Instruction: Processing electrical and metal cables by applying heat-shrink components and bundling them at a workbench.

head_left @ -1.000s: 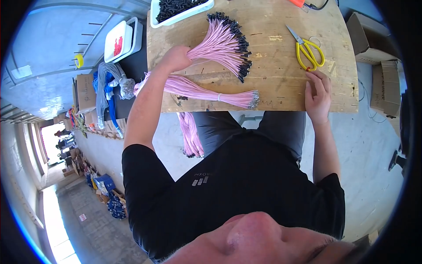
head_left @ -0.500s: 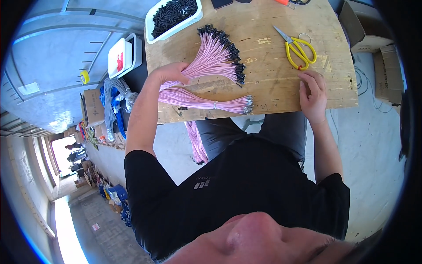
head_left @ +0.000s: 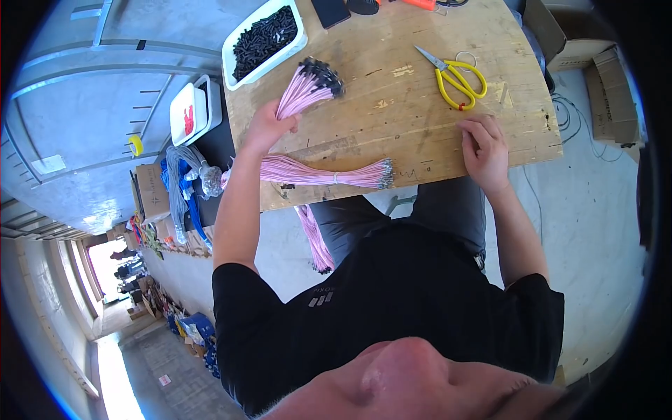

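My left hand (head_left: pixel 269 129) is closed around a bundle of pink wires with black ends (head_left: pixel 299 96), gathered and held over the left part of the wooden table. In front of it, along the near edge, lies another pink wire bundle (head_left: pixel 311 172), bound with a white tie, its ends bare of black caps. My right hand (head_left: pixel 486 150) rests at the table's near right edge, fingers loosely curled, thumb apart, nothing in it. Just beyond it lie yellow-handled scissors (head_left: pixel 459 82), blades pointing far left.
A white tray (head_left: pixel 229 59) of black sleeves stands at the table's far left. Beyond the left edge are a white container (head_left: pixel 183 124) with red pieces and grey cables (head_left: pixel 180 178). More pink wires (head_left: pixel 315 241) hang below the near edge. Cardboard boxes (head_left: pixel 607 98) stand at right.
The black-ended wires, earlier fanned out on the table, are now drawn together and lifted in my left hand. My right hand stays at the edge. The whole view has shifted slightly.
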Available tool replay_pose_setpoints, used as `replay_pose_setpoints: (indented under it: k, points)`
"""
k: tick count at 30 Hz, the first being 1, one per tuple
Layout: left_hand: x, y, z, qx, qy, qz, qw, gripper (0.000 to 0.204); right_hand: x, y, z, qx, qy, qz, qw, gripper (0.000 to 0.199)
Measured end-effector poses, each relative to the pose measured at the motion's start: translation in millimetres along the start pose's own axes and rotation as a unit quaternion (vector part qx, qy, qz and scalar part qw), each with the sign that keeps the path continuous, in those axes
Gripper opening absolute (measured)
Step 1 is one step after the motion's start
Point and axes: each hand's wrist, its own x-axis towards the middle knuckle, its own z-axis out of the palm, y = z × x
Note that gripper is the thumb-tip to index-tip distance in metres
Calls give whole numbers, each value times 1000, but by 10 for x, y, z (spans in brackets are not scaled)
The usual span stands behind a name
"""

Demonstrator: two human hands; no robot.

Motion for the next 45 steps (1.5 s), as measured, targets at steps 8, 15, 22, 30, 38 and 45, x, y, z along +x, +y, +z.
replay_pose_setpoints:
  k: [8,15,22,30,38,45]
  points:
    - [293,-54,555,55,-155,-64,984,20,19,-29,3,2,-2,-2,1000,18]
    - [112,169,519,166,-151,1,974,34,-3,-12,1,1,-6,3,1000,18]
    - [-672,-51,304,132,56,93,985,29,10,-38,29,-6,-13,-8,1000,18]
    - [-1118,-274,213,103,83,313,941,16,-17,-50,55,-23,-24,-3,999,16]
    - [-1170,-263,245,54,130,434,890,28,-28,-33,72,-46,-42,3,998,17]
    - [-1180,-416,279,18,138,464,875,35,-15,-37,95,-53,-53,2,997,18]
